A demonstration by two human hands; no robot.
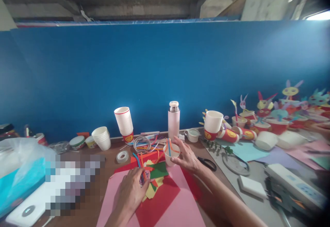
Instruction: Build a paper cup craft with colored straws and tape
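Pink sheet at front | my left hand pinching paper scraps | my right hand, fingers spread, grips paper cup | best held upright, grip light.

wall: blue | flask: pale pink | paper sheet: pink | scraps: green, yellow, red

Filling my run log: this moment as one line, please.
left hand: resting on paper scraps | right hand: touching paper cup holding straws | under both: pink sheet
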